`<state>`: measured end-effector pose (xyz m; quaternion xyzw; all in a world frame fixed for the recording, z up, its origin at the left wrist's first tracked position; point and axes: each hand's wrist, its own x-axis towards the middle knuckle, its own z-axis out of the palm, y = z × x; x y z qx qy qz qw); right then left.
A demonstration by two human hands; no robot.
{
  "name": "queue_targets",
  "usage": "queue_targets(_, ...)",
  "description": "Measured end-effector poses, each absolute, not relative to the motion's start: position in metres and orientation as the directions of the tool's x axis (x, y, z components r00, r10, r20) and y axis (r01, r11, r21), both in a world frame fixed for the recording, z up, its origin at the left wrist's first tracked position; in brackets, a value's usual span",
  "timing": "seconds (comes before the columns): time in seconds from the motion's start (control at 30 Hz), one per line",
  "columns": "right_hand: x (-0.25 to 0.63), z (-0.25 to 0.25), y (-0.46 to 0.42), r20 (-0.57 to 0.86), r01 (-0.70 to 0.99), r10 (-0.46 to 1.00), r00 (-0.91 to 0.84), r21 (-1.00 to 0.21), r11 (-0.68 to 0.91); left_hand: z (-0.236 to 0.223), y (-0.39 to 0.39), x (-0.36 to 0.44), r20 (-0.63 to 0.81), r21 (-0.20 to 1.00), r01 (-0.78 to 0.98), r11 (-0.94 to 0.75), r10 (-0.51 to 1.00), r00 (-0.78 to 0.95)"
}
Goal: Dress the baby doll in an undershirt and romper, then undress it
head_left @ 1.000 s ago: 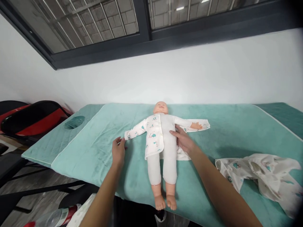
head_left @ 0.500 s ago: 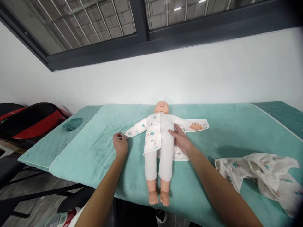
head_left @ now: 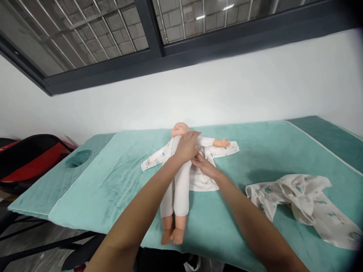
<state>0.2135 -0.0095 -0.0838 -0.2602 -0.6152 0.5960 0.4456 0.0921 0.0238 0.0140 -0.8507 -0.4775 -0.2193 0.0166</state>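
Observation:
A baby doll [head_left: 181, 189] with a white cloth body lies face up on the green table, its body turned slightly to the left. One sleeve of a white printed baby shirt [head_left: 204, 185] covers the doll's arm on the left. The shirt's other half lies spread beneath and beside the doll on the right, with that arm bare of it. My left hand [head_left: 187, 147] reaches across the doll's chest, fingers stretched out. Close below it, my right hand [head_left: 205, 166] has its fingers closed at the doll's right-hand side, on the shirt; the fingertips are partly hidden.
Crumpled white printed baby clothing [head_left: 300, 200] lies on the right of the green padded table [head_left: 99, 189]. A round hole [head_left: 78, 158] is at the table's left end. Behind are a white wall and barred window; a black and red chair [head_left: 34, 158] stands left.
My left hand has left the sleeve cuff and crossed over to the doll's chest. The doll has turned a little to the left. My right hand stays at its side; the camera view has shifted.

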Motion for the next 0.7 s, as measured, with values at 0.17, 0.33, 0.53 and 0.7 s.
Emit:
queue_targets(0.17,0.230,-0.079,-0.002,0.300,0.165,0.860,-0.412,-0.904,0.394,0.015,0.054,0.136,0.036,-0.151,0.793,-0.590,0.798,0.601)
queue_targets(0.33,0.259,-0.076,0.011,0.325,0.636,0.945,0.017,-0.733,0.241,0.015,0.068,0.121,0.076,-0.171,0.828,-0.535,0.830,0.552)
queue_targets(0.53,0.265,-0.078,0.014,0.082,0.719,0.988,0.132,-0.694,-0.039,0.015,0.064,0.111,0.111,-0.187,0.831,-0.524,0.829,0.548)
queue_targets(0.7,0.284,-0.079,0.026,0.143,0.436,0.956,0.257,-0.900,0.017,0.019,0.065,0.101,0.096,-0.224,0.814,-0.535,0.820,0.565)
